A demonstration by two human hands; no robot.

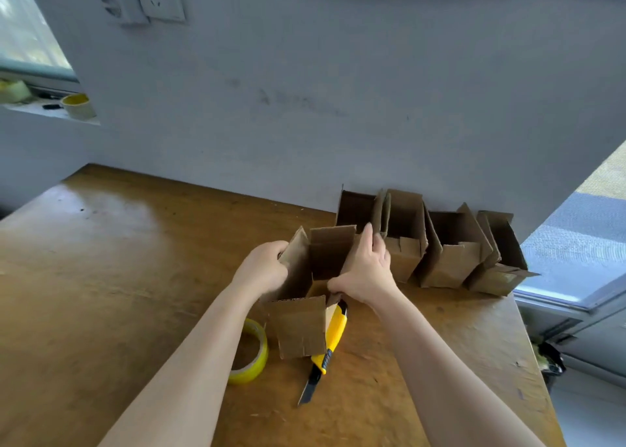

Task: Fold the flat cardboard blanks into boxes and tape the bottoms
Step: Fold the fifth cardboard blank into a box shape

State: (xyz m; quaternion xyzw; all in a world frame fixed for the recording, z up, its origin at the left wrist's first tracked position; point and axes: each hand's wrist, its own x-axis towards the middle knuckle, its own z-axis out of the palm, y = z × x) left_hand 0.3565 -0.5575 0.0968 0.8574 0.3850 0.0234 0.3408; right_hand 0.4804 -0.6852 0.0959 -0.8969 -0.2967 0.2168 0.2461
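Wooden table (101,260) underneath it all. Row of finished boxes (437,243) stands just beyond the right hand (367,270). Between both hands, the open box (305,287): left hand (266,268) pinching its left flap, right clamped on the right wall. Below the grip, tape roll (250,355) and yellow utility knife (327,351), blade out.

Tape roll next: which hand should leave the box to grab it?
Probably left. The tape roll lies on the table by the left forearm, near-left of the box. The left hand grips the box's left flap; the right hand holds its right side, with the yellow utility knife below it.
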